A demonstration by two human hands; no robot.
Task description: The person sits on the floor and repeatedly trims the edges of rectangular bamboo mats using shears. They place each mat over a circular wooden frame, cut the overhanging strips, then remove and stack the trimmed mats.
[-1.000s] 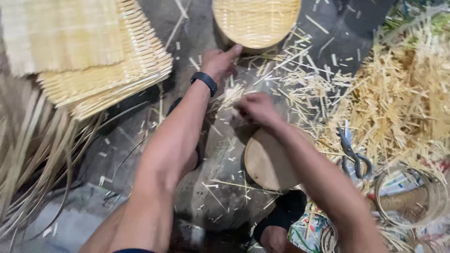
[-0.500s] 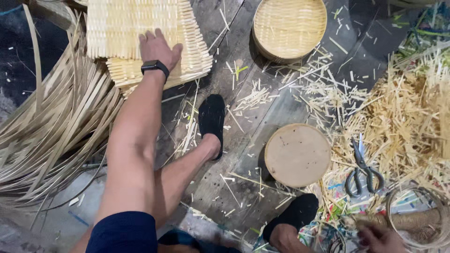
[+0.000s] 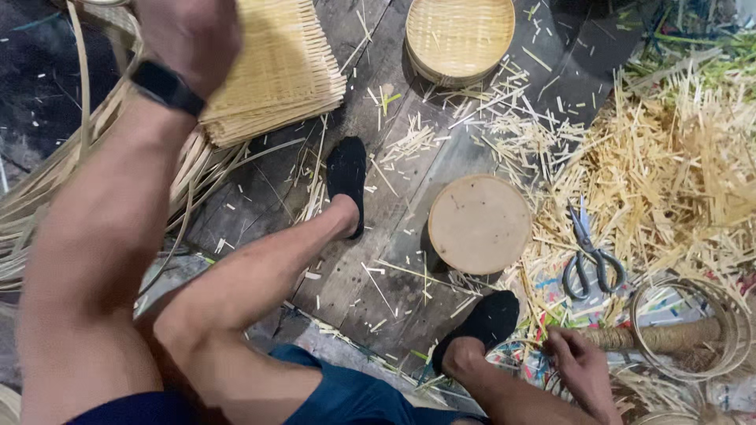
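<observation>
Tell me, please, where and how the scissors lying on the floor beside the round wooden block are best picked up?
Probably by the handle loops. The scissors lie flat, loops toward the person, blades pointing away. The right hand, just below, could come from the near side and pinch the loops, clear of the blades.

**Workstation Layout, Head View**

The left hand (image 3: 187, 35) is placed on a stack of woven bamboo mats (image 3: 276, 75). The right hand (image 3: 579, 370) is positioned among cut strips beside the bamboo hoops (image 3: 693, 334). Scissors (image 3: 587, 260) are laid near a round wooden block (image 3: 479, 224). A round woven basket (image 3: 461, 38) is located above it.
</observation>
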